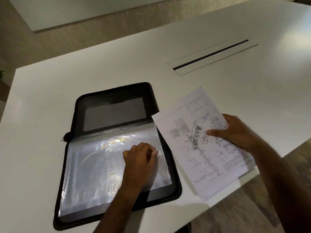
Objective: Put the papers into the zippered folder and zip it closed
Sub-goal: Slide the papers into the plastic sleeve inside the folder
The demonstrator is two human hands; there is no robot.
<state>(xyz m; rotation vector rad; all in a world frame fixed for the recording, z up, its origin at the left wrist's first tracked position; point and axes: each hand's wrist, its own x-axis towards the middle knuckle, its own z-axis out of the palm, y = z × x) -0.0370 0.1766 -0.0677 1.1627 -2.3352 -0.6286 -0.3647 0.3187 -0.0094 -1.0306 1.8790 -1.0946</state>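
Observation:
A black zippered folder (116,98) lies open on the white table, its clear plastic sleeves (94,165) spread over the near half. My left hand (140,161) rests on the sleeves and pinches the right edge of the top one. Just right of the folder, my right hand (235,132) holds a few white printed papers (193,148), thumb on top, over the table's near right part. The zipper pull (66,137) sticks out at the folder's left edge by the spine.
A long cable slot (212,55) with a lid is set into the white table (168,52) at the back right. The table's near right edge (244,185) runs just under the papers, with floor beyond.

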